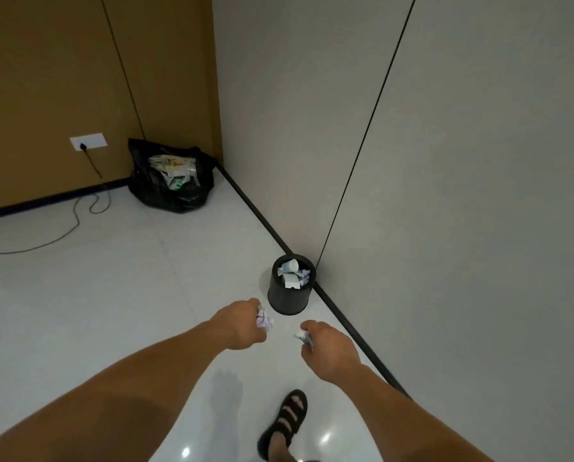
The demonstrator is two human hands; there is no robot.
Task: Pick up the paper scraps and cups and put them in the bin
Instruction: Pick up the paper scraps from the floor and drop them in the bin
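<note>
Two hands reach out over the floor (112, 295). The left hand (242, 323) has its fingers curled round one crumpled paper scrap (265, 320), which is white with a bit of purple. The right hand (329, 348) grips one smaller paper scrap (303, 338) in its curled fingers. That makes two scraps, one in each hand.

There is one bin (285, 300). It is black and round, and it stands at the right edge of the floor, just beside the black strip (259, 215) at the foot of the grey wall (462, 161). Both hands are near the bin, on the side closer to the person, and not over its mouth. Inside it lies one white cup (290, 264) on top of more white paper bits (too jumbled to count).

One black bag (145, 191) sits in the far corner of the floor, open and stuffed with rubbish. One white socket (88, 141) is on the brown wall (45, 78), with one plug in it. One thin cable (79, 218) loops down from it across the far left part of the floor. One foot in a black sandal (287, 421) stands at the near edge.

The floor is made of big, shiny white tiles, with two bright spots of light near the sandal. Each wall has one thin dark line running up it.
</note>
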